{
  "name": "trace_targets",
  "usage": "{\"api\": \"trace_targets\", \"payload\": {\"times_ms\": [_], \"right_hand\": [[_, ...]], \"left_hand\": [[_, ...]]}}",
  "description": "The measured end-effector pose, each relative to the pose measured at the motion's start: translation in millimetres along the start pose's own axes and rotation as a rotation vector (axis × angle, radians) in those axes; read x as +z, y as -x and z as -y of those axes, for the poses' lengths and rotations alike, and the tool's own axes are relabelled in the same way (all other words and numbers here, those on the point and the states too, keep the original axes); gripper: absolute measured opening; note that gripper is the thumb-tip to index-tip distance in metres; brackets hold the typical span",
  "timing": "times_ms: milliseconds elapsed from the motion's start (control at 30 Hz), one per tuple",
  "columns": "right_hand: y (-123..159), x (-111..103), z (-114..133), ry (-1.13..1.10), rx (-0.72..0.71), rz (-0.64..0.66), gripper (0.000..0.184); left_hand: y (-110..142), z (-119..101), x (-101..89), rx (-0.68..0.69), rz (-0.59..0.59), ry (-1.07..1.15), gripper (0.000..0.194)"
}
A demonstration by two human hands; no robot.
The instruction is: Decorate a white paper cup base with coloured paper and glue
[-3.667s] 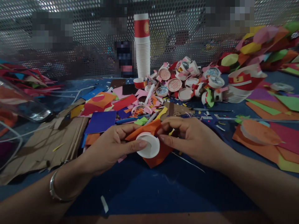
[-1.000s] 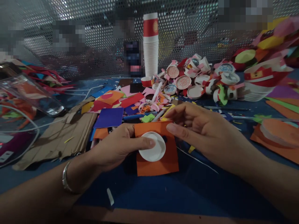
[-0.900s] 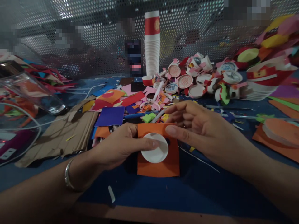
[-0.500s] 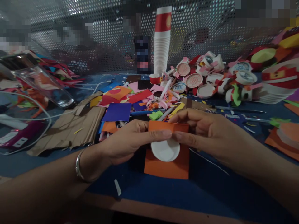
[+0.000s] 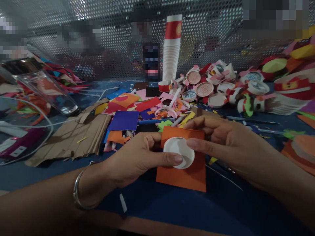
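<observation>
Between my hands is a square of orange paper [image 5: 180,180], tilted up towards me. A round white paper cup bottom [image 5: 174,146] with a low rim lies against its upper half. My left hand [image 5: 147,152] grips the paper from the left, its thumb pressing inside the white round and its fingers hidden behind. My right hand [image 5: 216,139] holds the upper right edge of the sheet, thumb on the rim of the white round and fingers behind the paper.
A tall stack of paper cups [image 5: 171,55] stands at the back. Cut cup bottoms [image 5: 204,89] lie heaped to its right. Paper scraps, a dark blue square [image 5: 123,120], corrugated cardboard [image 5: 71,137], a glass bottle [image 5: 49,85] and a purple power strip [image 5: 23,141] with white cables surround the hands.
The orange paper and white round have shifted slightly right. My left thumb has slid lower into the round, and my right thumb has moved to its right rim, showing more of the white inside.
</observation>
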State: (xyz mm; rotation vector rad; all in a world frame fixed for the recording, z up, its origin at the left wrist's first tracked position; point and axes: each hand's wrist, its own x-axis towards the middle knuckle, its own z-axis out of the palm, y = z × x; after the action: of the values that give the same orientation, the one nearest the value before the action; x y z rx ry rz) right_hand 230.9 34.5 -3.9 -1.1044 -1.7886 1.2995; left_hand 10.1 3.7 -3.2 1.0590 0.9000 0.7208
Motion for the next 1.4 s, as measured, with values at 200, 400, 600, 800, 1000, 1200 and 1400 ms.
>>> {"api": "trace_targets", "payload": {"times_ms": [200,400,600,800,1000,1200,1400], "right_hand": [[1.0,0.6,0.8,-0.008,0.042,0.031,0.037],[1.6,1.1,0.1,0.037,0.043,-0.01,0.041],[1.5,0.5,2.4,-0.023,0.077,0.026,0.043],[3.2,-0.6,0.8,-0.027,0.034,0.036,0.038],[3.7,-1.2,-1.8,0.186,-0.056,-0.012,0.036],[10.6,4.4,-1.1,0.603,-0.388,-0.166,0.047],[11.6,13.5,-2.3,0.687,-0.495,-0.072,0.044]], "left_hand": [[2.8,0.1,3.0,0.05,-0.042,-0.094,0.032],[7.3,-0.9,5.7,0.064,-0.03,-0.138,0.053],[9.2,-0.3,6.2,0.043,-0.008,-0.103,0.055],[6.7,-2.4,7.0,0.045,0.001,0.001,0.054],[-0.7,-0.4,2.7,0.029,-0.07,-0.027,0.03],[-1.6,1.0,-0.1,0.079,-0.094,-0.111,0.027],[-3.7,3.0,-0.4,0.107,-0.204,-0.13,0.024]]}}
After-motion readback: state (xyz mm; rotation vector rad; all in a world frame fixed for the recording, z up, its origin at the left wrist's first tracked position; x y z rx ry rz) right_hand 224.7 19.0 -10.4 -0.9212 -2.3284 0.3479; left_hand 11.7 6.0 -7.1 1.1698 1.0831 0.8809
